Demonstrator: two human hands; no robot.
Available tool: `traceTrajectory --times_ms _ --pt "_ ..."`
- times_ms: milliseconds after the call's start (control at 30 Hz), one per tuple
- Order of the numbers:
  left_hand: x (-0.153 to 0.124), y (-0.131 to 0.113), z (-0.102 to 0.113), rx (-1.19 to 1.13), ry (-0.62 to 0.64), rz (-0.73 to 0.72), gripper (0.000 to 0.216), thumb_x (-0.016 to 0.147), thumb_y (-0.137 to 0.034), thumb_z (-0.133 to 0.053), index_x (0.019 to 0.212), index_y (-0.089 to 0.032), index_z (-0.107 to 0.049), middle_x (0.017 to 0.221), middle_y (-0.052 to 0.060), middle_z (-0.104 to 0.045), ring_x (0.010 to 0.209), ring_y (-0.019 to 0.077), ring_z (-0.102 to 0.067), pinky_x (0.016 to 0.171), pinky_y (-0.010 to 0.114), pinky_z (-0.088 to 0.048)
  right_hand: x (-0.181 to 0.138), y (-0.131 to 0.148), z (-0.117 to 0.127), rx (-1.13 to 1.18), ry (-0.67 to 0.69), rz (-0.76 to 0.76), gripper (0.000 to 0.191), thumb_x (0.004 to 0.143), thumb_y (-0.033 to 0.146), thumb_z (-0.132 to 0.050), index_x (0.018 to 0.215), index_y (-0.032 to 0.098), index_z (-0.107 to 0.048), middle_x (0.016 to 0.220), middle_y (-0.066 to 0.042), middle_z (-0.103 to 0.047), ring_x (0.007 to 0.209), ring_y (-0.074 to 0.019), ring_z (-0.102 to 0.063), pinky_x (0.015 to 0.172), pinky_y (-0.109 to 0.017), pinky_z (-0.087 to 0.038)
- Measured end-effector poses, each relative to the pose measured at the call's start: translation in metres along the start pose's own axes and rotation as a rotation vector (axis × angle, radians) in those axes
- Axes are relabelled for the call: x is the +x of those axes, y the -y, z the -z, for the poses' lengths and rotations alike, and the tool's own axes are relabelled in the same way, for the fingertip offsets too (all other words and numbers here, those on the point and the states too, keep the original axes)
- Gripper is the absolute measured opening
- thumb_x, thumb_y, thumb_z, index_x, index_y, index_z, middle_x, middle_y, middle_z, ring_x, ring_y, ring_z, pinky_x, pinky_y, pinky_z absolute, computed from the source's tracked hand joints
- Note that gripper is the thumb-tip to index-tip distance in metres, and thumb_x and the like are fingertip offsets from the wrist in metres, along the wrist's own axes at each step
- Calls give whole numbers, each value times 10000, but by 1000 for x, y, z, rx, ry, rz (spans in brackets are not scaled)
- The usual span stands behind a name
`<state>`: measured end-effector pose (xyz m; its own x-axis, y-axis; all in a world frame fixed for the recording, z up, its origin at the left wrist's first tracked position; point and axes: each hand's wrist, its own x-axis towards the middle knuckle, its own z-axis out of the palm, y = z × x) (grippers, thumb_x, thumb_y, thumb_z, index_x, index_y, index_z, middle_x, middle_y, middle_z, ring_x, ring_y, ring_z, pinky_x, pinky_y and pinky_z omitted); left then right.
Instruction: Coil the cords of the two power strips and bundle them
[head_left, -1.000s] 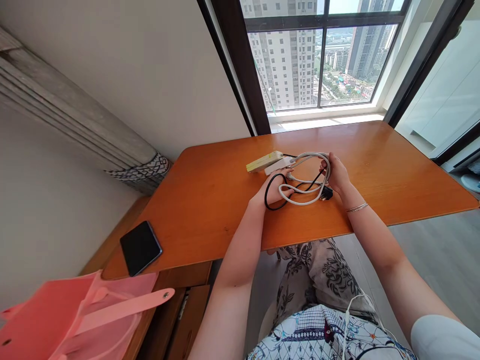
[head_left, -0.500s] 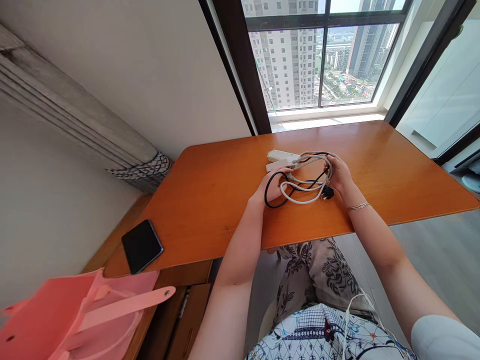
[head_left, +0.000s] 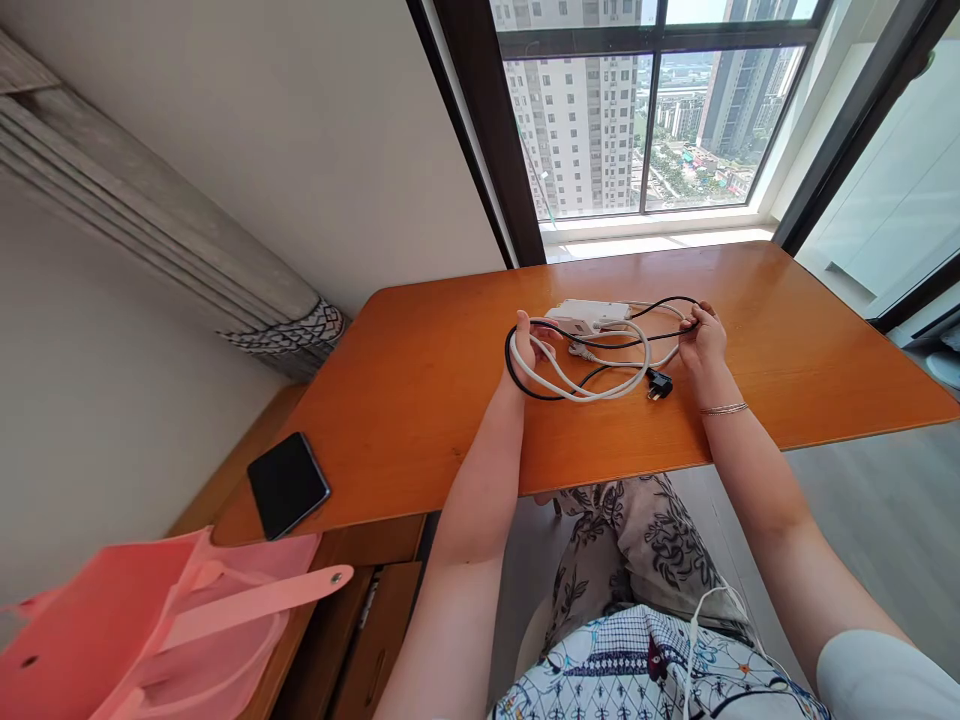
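A loop of white cable (head_left: 592,388) and black cable (head_left: 525,385) is stretched between my two hands above the orange wooden table (head_left: 420,400). My left hand (head_left: 529,345) is closed round the left end of the loop. At the right end, my right hand (head_left: 701,340) pinches the cables. White power strips (head_left: 589,315) lie on the table just behind the loop, joined to the cables. A black plug (head_left: 658,384) rests on the table near my right wrist.
A black phone (head_left: 288,484) lies at the table's near left corner. A pink bag (head_left: 150,630) sits at lower left. Folded grey boards (head_left: 157,240) lean on the wall. A large window (head_left: 637,110) stands behind the table.
My hands have moved apart, pulling the bunched cables into a wider loop. The power strips turned so that the yellowish side no longer shows.
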<state>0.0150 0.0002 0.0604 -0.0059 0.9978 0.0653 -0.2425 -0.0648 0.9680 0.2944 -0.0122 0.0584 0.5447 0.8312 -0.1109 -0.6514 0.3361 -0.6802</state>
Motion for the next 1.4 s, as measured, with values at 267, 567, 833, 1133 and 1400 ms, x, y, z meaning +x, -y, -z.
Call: traceTrajectory --times_ms 267,567,833,1133,1400 --pt "-5 -9 -6 -143 -32 190 712 874 -814 -487 672 -160 -682 486 68 -596 316 96 -384 355 267 -249 -2 -2 1 -38 9 30 211 742 90 -691 863 214 -569 747 68 -626 596 -40 -575 542 -134 -472" --pt "-10 -15 -6 -353 -32 323 631 915 -761 -494 852 -154 -658 637 54 -699 326 53 -342 353 222 -250 -12 -20 10 -1205 278 634 276 789 204 -640 1060 186 -693 1169 -137 -664 1173 -301 -588 1101 -503 -446" --pt "-17 -23 -17 -392 -168 284 374 1018 -582 -452 978 -219 -532 761 23 -750 342 49 -395 389 189 -300 -21 -26 16 -1585 523 780 500 882 398 -645 1335 190 -615 1408 -206 -561 1335 -391 -486 1112 -572 -393" --pt "-14 -19 -15 -409 -213 283 264 952 -475 -572 1015 -220 -547 762 15 -731 404 63 -473 423 167 -366 -41 -8 8 -1644 994 986 745 828 543 -739 1504 295 -547 1613 -134 -434 1491 -410 -329 1235 -625 -90" --pt "-8 -17 -1 -247 -132 219 498 579 -11 -479 1009 -191 -654 778 3 -725 449 72 -433 468 201 -359 -45 -15 2 -1218 895 848 371 979 531 -557 1078 250 -778 1009 -86 -756 1060 -280 -646 1035 -479 -431"
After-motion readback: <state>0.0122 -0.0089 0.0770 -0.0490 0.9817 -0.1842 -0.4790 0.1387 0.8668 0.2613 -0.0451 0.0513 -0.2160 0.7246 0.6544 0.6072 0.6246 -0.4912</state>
